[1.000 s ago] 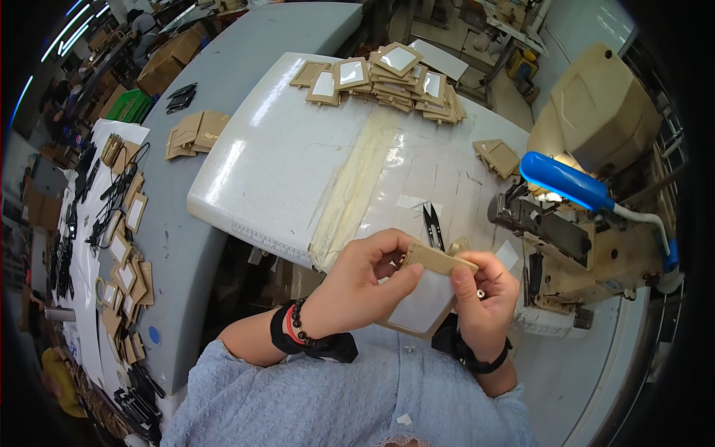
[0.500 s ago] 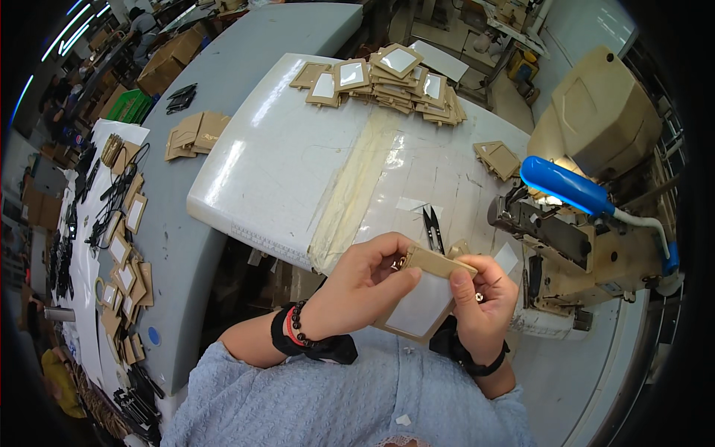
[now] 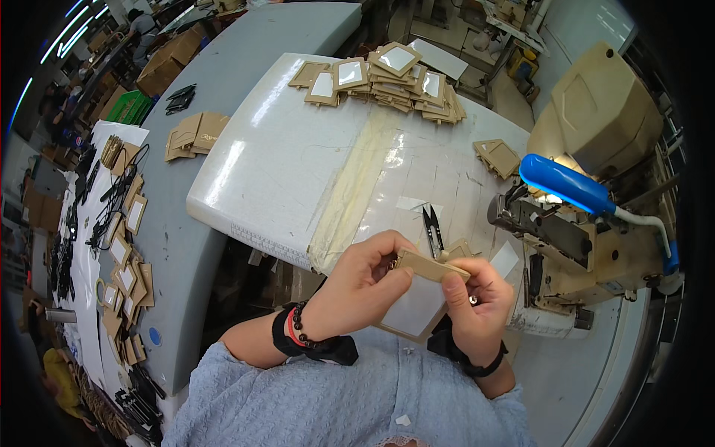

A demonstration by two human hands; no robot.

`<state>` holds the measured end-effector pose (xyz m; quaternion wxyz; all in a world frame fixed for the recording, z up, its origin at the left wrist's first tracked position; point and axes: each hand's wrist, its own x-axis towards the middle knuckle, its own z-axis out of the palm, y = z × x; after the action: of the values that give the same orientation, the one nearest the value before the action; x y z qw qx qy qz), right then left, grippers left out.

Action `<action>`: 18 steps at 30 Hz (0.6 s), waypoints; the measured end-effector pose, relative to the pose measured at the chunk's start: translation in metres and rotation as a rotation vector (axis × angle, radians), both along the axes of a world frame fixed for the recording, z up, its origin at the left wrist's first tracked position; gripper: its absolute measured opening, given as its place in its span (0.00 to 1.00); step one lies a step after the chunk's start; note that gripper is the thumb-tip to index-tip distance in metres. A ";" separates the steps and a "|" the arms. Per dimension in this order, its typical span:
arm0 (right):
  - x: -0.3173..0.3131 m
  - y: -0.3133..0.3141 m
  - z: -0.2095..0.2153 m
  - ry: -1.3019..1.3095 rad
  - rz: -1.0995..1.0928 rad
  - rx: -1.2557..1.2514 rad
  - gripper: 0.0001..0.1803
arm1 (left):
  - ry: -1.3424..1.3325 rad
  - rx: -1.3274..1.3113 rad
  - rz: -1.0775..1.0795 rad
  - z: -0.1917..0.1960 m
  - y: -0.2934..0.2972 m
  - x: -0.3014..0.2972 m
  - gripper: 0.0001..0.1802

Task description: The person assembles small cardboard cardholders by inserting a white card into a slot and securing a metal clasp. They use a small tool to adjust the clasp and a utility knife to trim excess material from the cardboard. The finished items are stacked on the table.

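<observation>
My left hand (image 3: 365,283) and my right hand (image 3: 478,302) both grip a tan card holder (image 3: 428,267) with a clear window, held near my chest. The left thumb presses on its upper left corner. On its upper right corner lies the right thumb, with the other right fingers curled behind. Just beyond the hands, black thread snips (image 3: 432,227) rest on the machine table. Another tan piece (image 3: 460,249) lies partly hidden behind the held one.
A sewing machine (image 3: 551,238) with a blue lamp (image 3: 566,184) stands at the right. Tan holders are heaped (image 3: 395,78) at the table's far edge, with a few (image 3: 497,159) near the machine. More holders (image 3: 128,279) and black straps (image 3: 138,398) cover the left table.
Both hands have shifted slightly left with the card holder, and its top edge has tilted a little. The thread snips and the piles stay where they were.
</observation>
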<state>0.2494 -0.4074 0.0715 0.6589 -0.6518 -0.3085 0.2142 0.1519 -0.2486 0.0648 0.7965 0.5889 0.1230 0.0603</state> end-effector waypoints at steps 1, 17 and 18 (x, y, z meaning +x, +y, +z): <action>0.000 0.001 0.000 -0.002 -0.003 0.001 0.08 | 0.003 0.003 0.002 0.000 0.000 0.000 0.07; 0.001 0.001 -0.002 0.028 -0.033 0.014 0.09 | -0.039 -0.069 0.025 0.002 -0.001 -0.002 0.09; 0.001 0.001 -0.002 0.029 -0.032 0.013 0.09 | -0.034 -0.068 0.025 0.003 -0.001 -0.002 0.09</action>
<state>0.2505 -0.4064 0.0693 0.6710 -0.6491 -0.2899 0.2107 0.1497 -0.2498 0.0674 0.8172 0.5587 0.1190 0.0759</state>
